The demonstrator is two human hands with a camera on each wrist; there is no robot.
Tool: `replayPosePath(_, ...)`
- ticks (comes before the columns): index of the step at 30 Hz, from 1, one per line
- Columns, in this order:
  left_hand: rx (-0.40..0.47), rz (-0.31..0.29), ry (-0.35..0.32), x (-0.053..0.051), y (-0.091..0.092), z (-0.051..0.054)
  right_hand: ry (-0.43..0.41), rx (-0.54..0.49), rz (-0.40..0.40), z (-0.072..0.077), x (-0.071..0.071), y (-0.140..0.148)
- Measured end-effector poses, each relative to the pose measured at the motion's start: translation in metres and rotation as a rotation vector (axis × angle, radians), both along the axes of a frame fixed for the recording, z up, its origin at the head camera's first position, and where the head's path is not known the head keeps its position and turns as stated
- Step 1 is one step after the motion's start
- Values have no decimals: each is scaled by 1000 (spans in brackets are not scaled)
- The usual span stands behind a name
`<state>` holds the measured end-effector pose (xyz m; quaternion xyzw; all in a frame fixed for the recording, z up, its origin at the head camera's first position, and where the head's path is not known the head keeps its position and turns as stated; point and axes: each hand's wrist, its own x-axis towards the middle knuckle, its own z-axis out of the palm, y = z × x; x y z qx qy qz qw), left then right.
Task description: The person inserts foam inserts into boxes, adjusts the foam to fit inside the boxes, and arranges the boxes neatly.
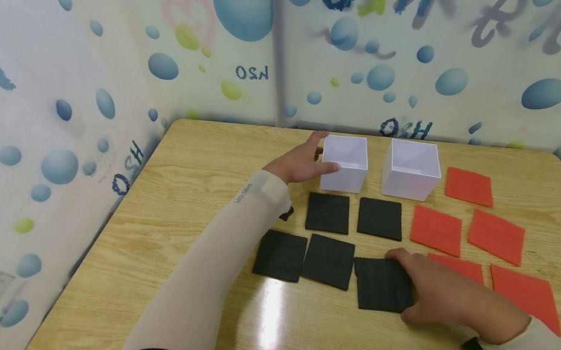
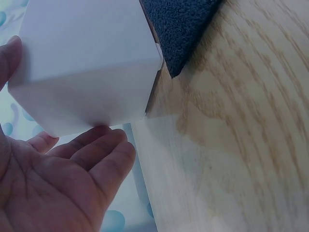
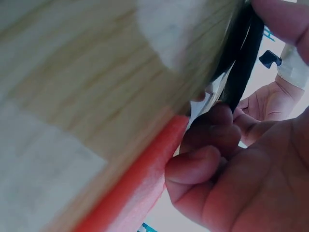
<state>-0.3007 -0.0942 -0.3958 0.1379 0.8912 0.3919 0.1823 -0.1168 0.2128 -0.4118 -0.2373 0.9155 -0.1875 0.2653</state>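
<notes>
My left hand (image 1: 301, 163) holds the left white box (image 1: 348, 179) at its left side, thumb at the front rim and index finger toward the back. In the left wrist view, fingers of the left hand (image 2: 67, 179) touch one wall of the white box (image 2: 82, 43). My right hand (image 1: 438, 292) pinches the right edge of a black square (image 1: 381, 286), the rightmost in the front row. The right wrist view shows the black square (image 3: 246, 58) tilted up between thumb and curled fingers of the right hand (image 3: 256, 159).
Other black squares (image 1: 328, 261) lie left of and behind the held one. Several red squares (image 1: 496, 237) lie on the right of the table (image 1: 159, 278). A second white box (image 1: 408, 183) stands right of the first, near the back edge. A patterned sheet hangs behind.
</notes>
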Motion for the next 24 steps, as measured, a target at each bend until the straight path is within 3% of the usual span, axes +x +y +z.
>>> replayPosePath(12, -2, -2, -4, 1, 1, 3, 5, -21, -73, 3, -1, 4)
replayPosePath(19, 5, -1, -16, 0, 0, 3, -18, -124, -73, 4, -3, 10)
replayPosePath(24, 9, -2, -20, 1, 0, 3, -96, -257, -104, 2, -5, 15)
